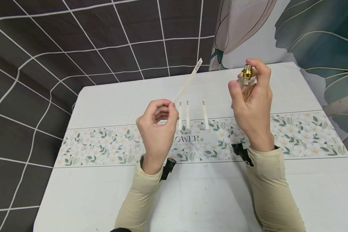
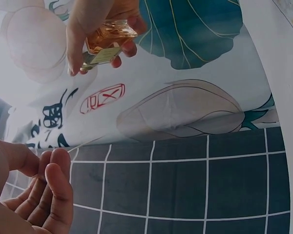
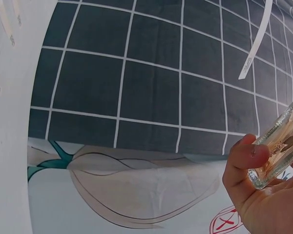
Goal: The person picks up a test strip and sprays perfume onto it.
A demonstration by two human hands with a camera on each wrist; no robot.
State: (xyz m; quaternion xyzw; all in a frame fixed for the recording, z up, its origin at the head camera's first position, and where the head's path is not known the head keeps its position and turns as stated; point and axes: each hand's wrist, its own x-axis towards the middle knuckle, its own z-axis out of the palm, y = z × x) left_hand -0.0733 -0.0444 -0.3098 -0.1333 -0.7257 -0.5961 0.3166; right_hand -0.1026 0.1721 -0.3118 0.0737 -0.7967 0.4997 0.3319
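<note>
Between thumb and fingertip, my left hand [image 1: 159, 132] pinches the lower end of a thin white perfume test strip [image 1: 188, 80]. The strip slants up to the right, and small dark print marks its top end. Across from it, my right hand [image 1: 255, 119] grips a clear glass perfume bottle [image 1: 246, 86] with a gold spray neck, held above the table. Its index finger lies on top of the sprayer. Amber liquid shows through the bottle's glass [image 3: 282, 144] in the right wrist view. A gap separates the bottle from the strip.
Three more test strips [image 1: 205, 114] lie on the white table [image 1: 104, 193], beyond the left hand. A floral printed band [image 1: 98, 146] crosses the tabletop. Behind stands a dark cloth with a white grid [image 1: 98, 35], and a patterned curtain [image 1: 330, 32] hangs at the right.
</note>
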